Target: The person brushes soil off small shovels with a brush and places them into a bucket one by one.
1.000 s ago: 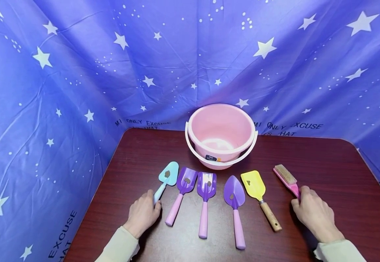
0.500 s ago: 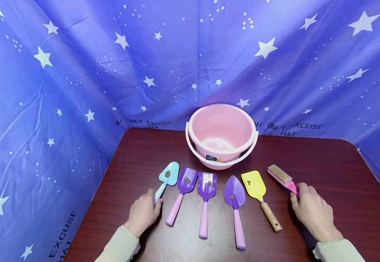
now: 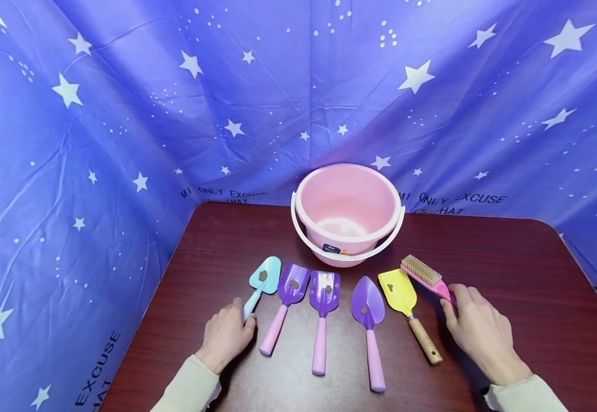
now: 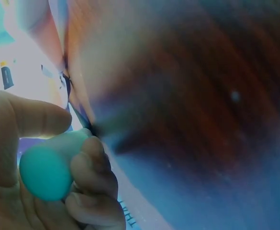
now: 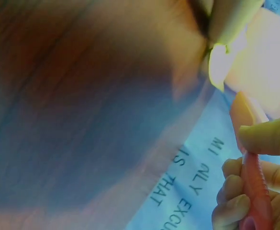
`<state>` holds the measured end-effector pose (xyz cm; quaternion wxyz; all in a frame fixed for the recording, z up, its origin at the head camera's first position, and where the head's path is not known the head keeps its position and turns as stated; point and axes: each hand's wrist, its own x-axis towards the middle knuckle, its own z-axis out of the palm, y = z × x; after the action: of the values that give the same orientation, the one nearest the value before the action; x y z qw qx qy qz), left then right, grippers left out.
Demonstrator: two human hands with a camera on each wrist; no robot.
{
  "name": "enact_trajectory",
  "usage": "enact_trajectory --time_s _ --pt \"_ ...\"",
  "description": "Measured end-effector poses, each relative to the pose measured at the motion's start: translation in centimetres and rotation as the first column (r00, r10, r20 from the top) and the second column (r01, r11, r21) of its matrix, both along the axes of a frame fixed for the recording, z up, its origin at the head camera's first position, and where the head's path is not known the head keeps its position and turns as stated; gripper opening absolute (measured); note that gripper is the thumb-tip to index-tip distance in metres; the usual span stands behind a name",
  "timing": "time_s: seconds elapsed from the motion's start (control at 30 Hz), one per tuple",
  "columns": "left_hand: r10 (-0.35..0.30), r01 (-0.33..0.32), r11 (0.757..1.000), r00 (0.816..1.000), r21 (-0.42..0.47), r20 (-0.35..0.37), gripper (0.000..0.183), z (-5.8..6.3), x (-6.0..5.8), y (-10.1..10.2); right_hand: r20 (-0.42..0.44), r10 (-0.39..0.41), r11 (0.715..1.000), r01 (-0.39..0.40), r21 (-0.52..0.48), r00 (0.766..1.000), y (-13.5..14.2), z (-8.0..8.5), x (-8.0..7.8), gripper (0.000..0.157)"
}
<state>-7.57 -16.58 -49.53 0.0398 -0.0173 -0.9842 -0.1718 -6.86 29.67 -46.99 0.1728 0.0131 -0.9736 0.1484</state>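
My left hand (image 3: pixel 226 336) grips the handle of a light-blue garden trowel (image 3: pixel 265 273) at the left end of a row of tools. In the left wrist view the rounded end of the trowel's handle (image 4: pixel 46 173) pokes out between thumb and curled fingers. On the right, my right hand (image 3: pixel 481 332) holds a pink brush (image 3: pixel 423 272) by its handle, bristles facing up. The brush head overlaps the upper right corner of a yellow shovel (image 3: pixel 399 290) in the head view. Fingers curl round the ridged brush handle (image 5: pixel 255 189) in the right wrist view.
Two purple shovels (image 3: pixel 293 284) (image 3: pixel 325 297) and a purple pointed trowel (image 3: pixel 368 303) lie between the hands, pink handles toward me. Behind them stands a pink bucket (image 3: pixel 347 200) with its white handle lowered in front. A blue star-patterned curtain (image 3: pixel 277 103) borders the brown table (image 3: pixel 226 229).
My right hand has moved left with the brush, bringing its head from open table to over the yellow shovel's corner. The left hand and light-blue trowel stay almost in place.
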Motion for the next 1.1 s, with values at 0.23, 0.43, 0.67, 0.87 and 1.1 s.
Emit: enact_trajectory --time_s 0.23,0.43,0.67,0.87,1.1 --pt "-0.006 0.007 1.0 1.0 0.004 -0.014 0.027 0.0 0.0 0.0 -0.037 0.033 0.999 -0.033 0.021 0.999 -0.8 0.5 0.0 0.025" --pt "0.001 0.0 1.0 0.998 0.007 -0.058 0.027 0.0 0.1 0.0 -0.089 0.073 0.997 -0.07 0.041 0.993 -1.8 0.9 0.1 0.025" --pt "0.002 0.0 1.0 0.995 0.02 -0.102 0.028 0.0 0.1 -0.1 -0.148 0.124 0.991 -0.115 0.072 0.981 -3.1 1.5 0.1 0.024" --pt "0.015 -0.012 0.999 0.996 0.031 -0.093 0.027 -0.2 0.5 -0.5 -0.173 0.186 0.98 -0.171 0.097 0.967 -4.2 1.8 0.5 0.026" --pt "0.01 -0.006 0.999 0.993 0.036 -0.117 0.023 -0.2 0.7 -0.7 -0.195 0.258 0.963 -0.237 0.127 0.946 -5.3 2.3 0.9 0.025"
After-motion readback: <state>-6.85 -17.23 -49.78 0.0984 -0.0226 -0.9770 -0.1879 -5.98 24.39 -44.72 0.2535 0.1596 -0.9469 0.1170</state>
